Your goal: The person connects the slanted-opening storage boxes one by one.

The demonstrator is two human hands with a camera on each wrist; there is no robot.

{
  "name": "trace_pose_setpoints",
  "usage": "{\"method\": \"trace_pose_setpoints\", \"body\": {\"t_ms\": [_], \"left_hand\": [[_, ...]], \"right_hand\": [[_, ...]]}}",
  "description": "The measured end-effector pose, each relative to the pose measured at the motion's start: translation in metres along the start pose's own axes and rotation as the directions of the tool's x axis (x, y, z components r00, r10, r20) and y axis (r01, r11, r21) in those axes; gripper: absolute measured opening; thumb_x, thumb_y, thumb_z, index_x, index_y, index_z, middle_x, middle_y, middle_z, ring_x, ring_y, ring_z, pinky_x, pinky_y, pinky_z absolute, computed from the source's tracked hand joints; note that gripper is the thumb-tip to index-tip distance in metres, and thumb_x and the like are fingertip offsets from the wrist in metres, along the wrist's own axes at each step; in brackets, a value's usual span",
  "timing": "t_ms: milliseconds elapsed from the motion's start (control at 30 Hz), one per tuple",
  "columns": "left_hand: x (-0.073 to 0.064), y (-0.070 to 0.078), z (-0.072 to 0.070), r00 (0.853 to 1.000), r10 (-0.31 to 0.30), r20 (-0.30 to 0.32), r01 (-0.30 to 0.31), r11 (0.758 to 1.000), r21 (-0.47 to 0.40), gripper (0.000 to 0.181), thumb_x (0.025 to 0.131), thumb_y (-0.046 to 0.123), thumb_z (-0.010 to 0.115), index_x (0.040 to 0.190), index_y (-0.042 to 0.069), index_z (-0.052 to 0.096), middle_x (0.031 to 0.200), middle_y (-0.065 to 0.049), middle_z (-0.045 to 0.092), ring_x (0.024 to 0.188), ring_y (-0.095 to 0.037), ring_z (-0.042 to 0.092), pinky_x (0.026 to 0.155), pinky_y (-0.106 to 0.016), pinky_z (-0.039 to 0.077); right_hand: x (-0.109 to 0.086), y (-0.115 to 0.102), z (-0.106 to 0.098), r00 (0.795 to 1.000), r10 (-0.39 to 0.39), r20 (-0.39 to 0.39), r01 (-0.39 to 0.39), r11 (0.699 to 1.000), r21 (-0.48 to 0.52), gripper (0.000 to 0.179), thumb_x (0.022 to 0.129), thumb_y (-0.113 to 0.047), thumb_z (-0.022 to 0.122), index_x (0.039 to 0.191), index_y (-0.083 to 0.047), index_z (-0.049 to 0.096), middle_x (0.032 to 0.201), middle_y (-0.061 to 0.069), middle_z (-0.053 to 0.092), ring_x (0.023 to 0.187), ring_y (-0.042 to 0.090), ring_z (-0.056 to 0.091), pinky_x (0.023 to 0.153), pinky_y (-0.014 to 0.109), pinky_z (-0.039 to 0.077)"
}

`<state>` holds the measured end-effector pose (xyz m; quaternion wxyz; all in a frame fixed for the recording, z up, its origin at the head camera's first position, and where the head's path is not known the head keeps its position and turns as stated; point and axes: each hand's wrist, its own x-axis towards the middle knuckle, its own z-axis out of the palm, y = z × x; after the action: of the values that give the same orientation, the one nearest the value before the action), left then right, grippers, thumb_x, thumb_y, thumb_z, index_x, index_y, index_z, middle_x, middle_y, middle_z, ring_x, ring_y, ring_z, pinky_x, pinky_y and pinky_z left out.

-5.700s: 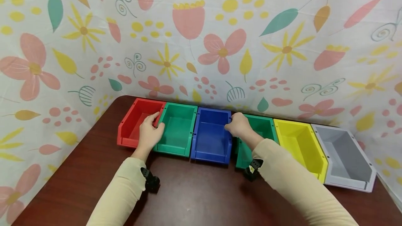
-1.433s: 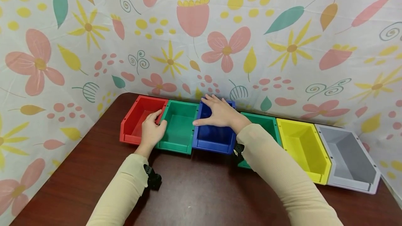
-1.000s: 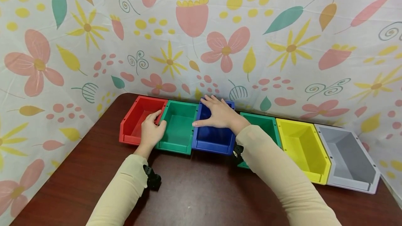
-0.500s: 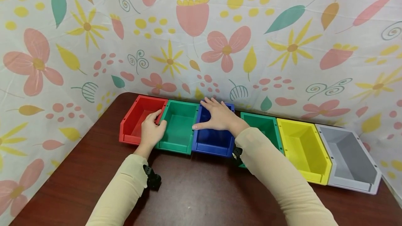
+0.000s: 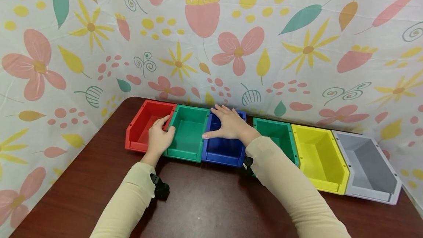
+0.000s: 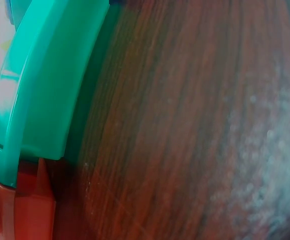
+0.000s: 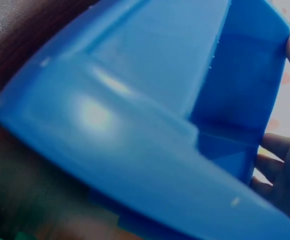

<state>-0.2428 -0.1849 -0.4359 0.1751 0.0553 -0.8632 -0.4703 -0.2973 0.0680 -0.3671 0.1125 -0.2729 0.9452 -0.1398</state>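
A flower-printed sheet rises behind a dark wooden table. The right sleeve partly hides the right green bin; beside it stand the yellow bin and grey bin. The right hand, spread wide, holds the blue bin by its rims at the table's far side; the left hand curves where the left green bin meets the red bin, its grip unclear

The person wears plain cream sleeves, the left sleeve and right sleeve both softly creased, ending just behind each grip. A blocky black wrist device shows behind the left grip; a second black device, partly hidden, sits behind the right grip.
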Motion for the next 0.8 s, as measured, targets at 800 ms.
{"method": "trace_pose_setpoints", "body": {"t_ms": [800], "left_hand": [[-0.0003, 0.0007, 0.0004, 1.000, -0.007, -0.004, 0.007, 1.000, 0.011, 0.046, 0.090, 0.020, 0.051, 0.135, 0.008, 0.053, 0.134, -0.012, 0.053, 0.073, -0.025, 0.054, 0.068, -0.032, 0.045]], "right_hand": [[0.0037, -0.0036, 0.0004, 0.996, 0.076, 0.047, -0.078, 0.997, 0.030, 0.119, 0.059, -0.084, 0.059, 0.153, -0.024, 0.017, 0.161, 0.001, 0.008, 0.148, 0.027, 0.000, 0.114, 0.059, -0.003]]}}
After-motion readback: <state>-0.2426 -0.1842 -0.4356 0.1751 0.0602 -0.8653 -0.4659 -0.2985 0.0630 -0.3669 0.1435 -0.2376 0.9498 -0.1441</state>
